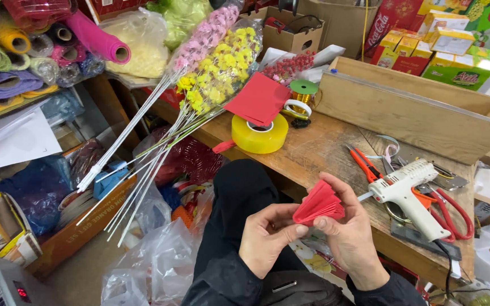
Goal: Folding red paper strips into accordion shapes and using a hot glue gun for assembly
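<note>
While both hands pinch it, the folded red paper fan (319,205) sits between them. Left hand (267,238) and right hand (350,235) are clamped on it, near the white glue gun (406,190).

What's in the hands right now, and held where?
A red folded paper fan, held by both hands: the left hand pinches its lower left corner with thumb and fingers, and the right hand holds its right side and back.

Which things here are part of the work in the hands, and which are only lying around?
In use: folded red paper, left hand, right hand.
Lying about: glue gun, tape roll, red sheet, scissors, flower stems.
</note>
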